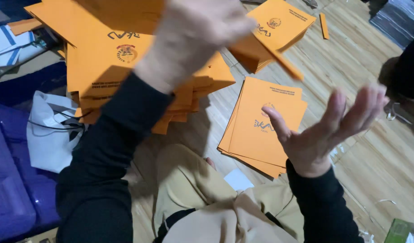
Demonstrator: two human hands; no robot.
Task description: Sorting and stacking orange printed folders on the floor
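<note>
- An orange envelope (265, 51) is gripped by the left hand (195, 33), raised high in the view and blurred; its long edge is tilted downward to the right, its far corner ending above the wooden floor (351, 72)
- The left hand is closed around that envelope's upper end; the exact finger placement cannot be told through the blur
- The right hand (326, 130) is held empty, palm up and fingers spread wide, in the air just right of the near stack (261, 130); nothing is touched by it
- The near stack of orange envelopes is laid flat on the floor, edges roughly squared, just beyond the beige-clad knee (184, 180)
- A larger, looser heap (108, 63) is seen at the upper left, its edges fanned and overhanging; a third stack (281, 24) is set at the top, well apart from the near one
- Bare planks are left open to the right of the near stack; the left is crowded by a white bag (49, 135) and a blue cushion (9, 189)
</note>
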